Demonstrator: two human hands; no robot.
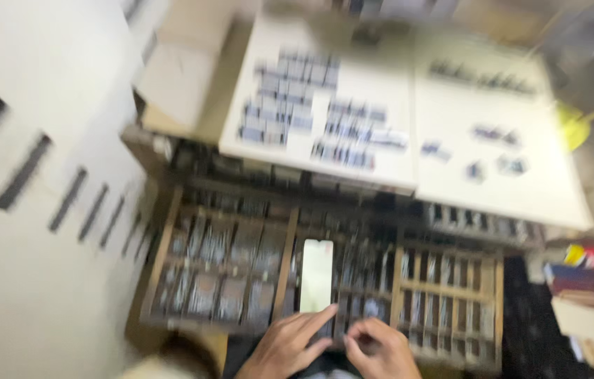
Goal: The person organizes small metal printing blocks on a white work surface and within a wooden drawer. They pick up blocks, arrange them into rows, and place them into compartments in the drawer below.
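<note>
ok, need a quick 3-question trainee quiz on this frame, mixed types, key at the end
1. True or false: the left hand and the right hand are both at the near edge of the wooden compartment tray.
2. Multiple choice: the pale upright card lies
A. on the white board above
B. on the tray's compartments, just beyond the left hand's fingertips
C. on the stack of books
3. Fill in: the rows of small dark blocks sit on the ____ board beyond the tray.

Key: 1 true; 2 B; 3 white. The frame is too blurred to tell whether either hand grips anything. The stack of books is at the right edge.
</note>
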